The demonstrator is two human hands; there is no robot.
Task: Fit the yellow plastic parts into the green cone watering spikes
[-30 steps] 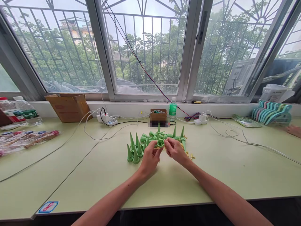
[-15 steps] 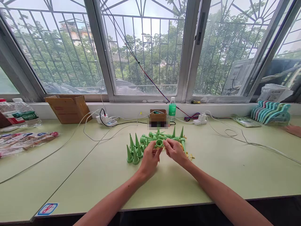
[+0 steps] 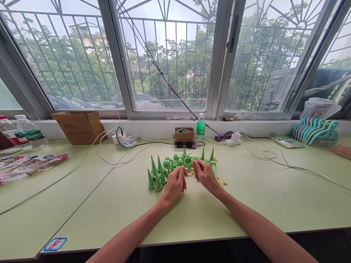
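A heap of green plastic cone spikes (image 3: pixel 157 175) and green tube pieces (image 3: pixel 175 160) lies mid-table. My left hand (image 3: pixel 174 185) and my right hand (image 3: pixel 204 174) meet just in front of the heap, fingers curled in pinches. Between them sits a green round-mouthed spike piece (image 3: pixel 188 163), held by the fingertips of both hands as far as I can see. Small yellow bits (image 3: pixel 222 181) lie on the table by my right hand.
A cardboard box (image 3: pixel 79 126) stands back left, a small brown box (image 3: pixel 184 136) and a green bottle (image 3: pixel 201 127) behind the heap. White cables and power strips (image 3: pixel 124 140) cross the table. Wrapped packets (image 3: pixel 30 164) and bottles (image 3: pixel 30 130) lie left; teal hangers (image 3: pixel 315 130) right, beside another person's hand (image 3: pixel 341 150).
The green piece between my fingers has moved a little away from me and up, toward the heap. Both hands followed it slightly; nothing else moved.
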